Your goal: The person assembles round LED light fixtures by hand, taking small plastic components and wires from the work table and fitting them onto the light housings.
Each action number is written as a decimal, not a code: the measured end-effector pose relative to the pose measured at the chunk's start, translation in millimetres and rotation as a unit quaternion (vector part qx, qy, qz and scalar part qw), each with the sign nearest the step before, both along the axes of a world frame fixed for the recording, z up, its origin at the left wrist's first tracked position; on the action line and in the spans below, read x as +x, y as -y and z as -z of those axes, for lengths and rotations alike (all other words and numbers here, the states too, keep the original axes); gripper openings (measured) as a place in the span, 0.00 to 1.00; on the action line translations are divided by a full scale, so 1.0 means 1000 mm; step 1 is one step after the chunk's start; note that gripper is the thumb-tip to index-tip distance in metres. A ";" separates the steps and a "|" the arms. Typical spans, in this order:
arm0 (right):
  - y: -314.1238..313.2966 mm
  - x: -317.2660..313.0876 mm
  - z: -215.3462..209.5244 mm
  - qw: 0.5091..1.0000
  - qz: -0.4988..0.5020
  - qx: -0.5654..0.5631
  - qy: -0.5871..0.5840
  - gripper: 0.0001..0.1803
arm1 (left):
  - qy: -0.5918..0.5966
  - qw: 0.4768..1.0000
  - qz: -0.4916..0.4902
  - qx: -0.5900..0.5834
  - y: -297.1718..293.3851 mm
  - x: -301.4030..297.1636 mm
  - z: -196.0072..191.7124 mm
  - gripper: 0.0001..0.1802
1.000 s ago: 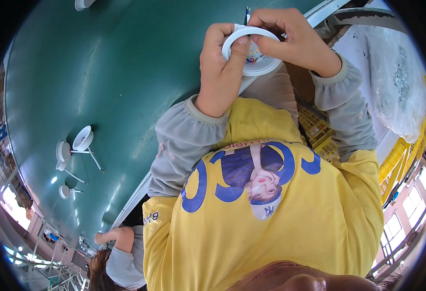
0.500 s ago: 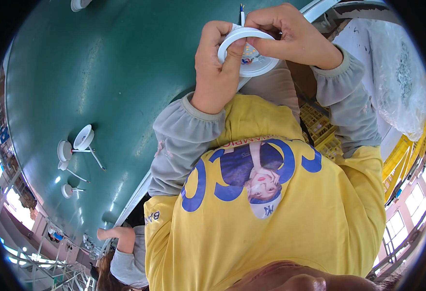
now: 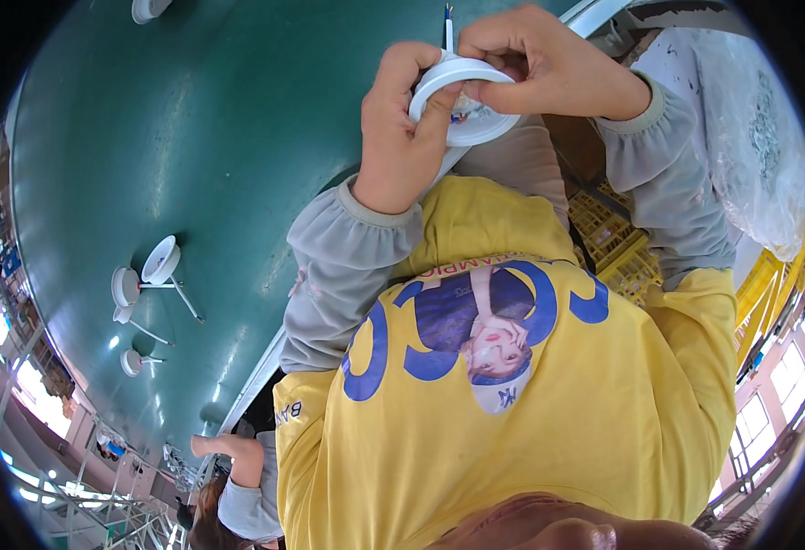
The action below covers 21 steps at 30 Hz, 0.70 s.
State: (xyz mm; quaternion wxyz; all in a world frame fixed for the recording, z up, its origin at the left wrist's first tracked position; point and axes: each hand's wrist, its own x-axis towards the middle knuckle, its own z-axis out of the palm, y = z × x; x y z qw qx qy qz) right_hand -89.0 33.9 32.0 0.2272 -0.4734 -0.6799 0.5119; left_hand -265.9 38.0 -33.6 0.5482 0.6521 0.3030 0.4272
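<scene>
Both hands hold a white round lamp housing [image 3: 487, 126] above the table's near edge. Its open side is tilted toward me, and small coloured wires or parts show inside. A white cable [image 3: 449, 35] with bare coloured wire ends sticks up behind it. My left hand [image 3: 402, 128] grips the left rim, with the thumb reaching into the opening. At the upper right, my right hand [image 3: 553, 69] is closed on the rim, its thumb and finger at the inside edge. What the right fingertips press on is partly hidden.
Several white lamp housings with cables [image 3: 159, 260] lie on the green table [image 3: 237, 174] at left; another white piece [image 3: 148, 9] is at the far edge. Yellow crates [image 3: 618, 243] and a clear plastic bag [image 3: 760, 147] are at right. A co-worker's arm [image 3: 237, 449] rests at lower left.
The housing has tilted and moved slightly left in my hands, so less of the board with yellow dots inside shows. The right thumb has drawn back toward the rim.
</scene>
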 end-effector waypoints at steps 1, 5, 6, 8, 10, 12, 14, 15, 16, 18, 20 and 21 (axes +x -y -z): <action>0.000 0.001 0.002 0.999 0.000 -0.020 -0.032 0.09 | -0.001 1.000 0.008 -0.001 0.000 0.000 -0.001 0.07; 0.000 0.005 0.007 0.997 0.000 -0.048 -0.065 0.10 | 0.005 1.000 0.025 0.005 0.000 -0.001 -0.003 0.07; -0.001 0.006 0.007 0.998 -0.018 -0.024 -0.053 0.11 | 0.005 1.000 0.026 0.006 0.000 -0.002 -0.003 0.07; -0.002 0.006 0.005 0.998 -0.037 0.002 -0.040 0.12 | -0.016 0.998 0.050 -0.020 0.000 -0.005 -0.003 0.08; -0.002 0.003 0.001 0.999 -0.036 0.019 0.010 0.14 | -0.013 0.999 0.044 -0.005 0.000 -0.004 0.004 0.08; -0.003 -0.001 -0.004 0.998 -0.022 0.041 0.036 0.15 | -0.011 0.999 0.037 0.009 0.000 -0.004 0.006 0.08; -0.004 -0.003 -0.010 0.996 -0.010 0.062 0.062 0.16 | -0.007 0.999 0.035 -0.035 0.001 -0.003 0.004 0.08; -0.004 -0.003 -0.012 0.997 -0.006 0.036 0.064 0.16 | -0.008 0.999 0.034 -0.035 0.002 -0.003 0.003 0.08; -0.004 -0.004 -0.012 0.998 -0.001 0.010 0.067 0.16 | -0.001 0.998 0.045 -0.047 0.002 -0.003 0.002 0.08; -0.003 -0.004 -0.009 0.999 0.004 0.030 0.039 0.16 | 0.005 0.997 0.054 -0.060 0.002 -0.004 0.000 0.08; -0.002 -0.002 -0.007 0.999 0.009 0.049 0.011 0.16 | 0.007 0.995 0.062 -0.074 0.001 -0.005 -0.003 0.07; -0.003 0.000 -0.004 1.000 0.005 0.008 0.010 0.16 | 0.007 0.995 0.061 -0.075 0.000 -0.005 -0.004 0.07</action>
